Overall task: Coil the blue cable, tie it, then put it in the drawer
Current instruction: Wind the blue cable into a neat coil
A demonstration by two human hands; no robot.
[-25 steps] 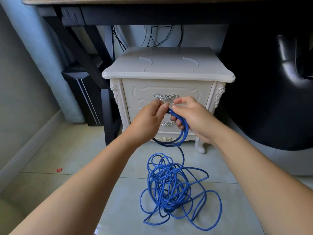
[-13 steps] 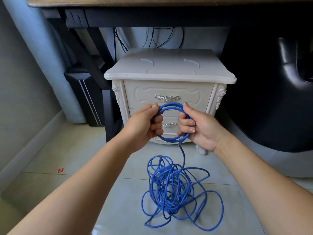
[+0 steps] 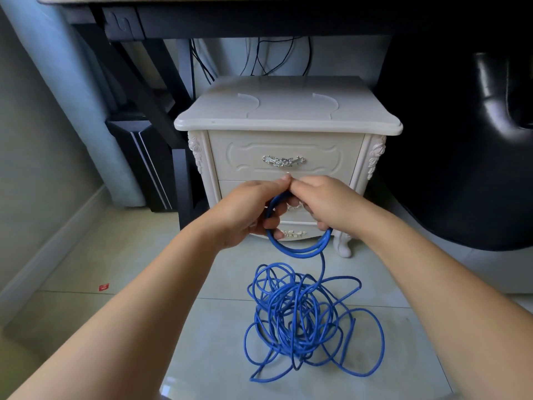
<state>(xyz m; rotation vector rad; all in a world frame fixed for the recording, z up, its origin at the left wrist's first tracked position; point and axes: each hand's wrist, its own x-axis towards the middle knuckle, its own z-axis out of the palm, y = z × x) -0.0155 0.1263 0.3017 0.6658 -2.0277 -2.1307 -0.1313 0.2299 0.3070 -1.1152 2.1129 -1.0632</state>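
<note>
A long blue cable lies in a loose tangle on the tiled floor. One strand rises from it to a small coil of about two loops held in front of the white nightstand. My left hand grips the coil's left side with fingers curled round it. My right hand grips the top right of the coil, thumbs of both hands meeting at the top. The top drawer with its silver handle is closed; my hands hide most of the lower drawer.
The white nightstand stands under a dark desk. A black computer case and desk leg are at its left, a black chair at its right. A small red scrap lies on the floor at left.
My hands were apart on the loop's sides half a second ago; now they have come together at its top. The coil hangs lower and shows another loop. The floor tangle shifted slightly.
</note>
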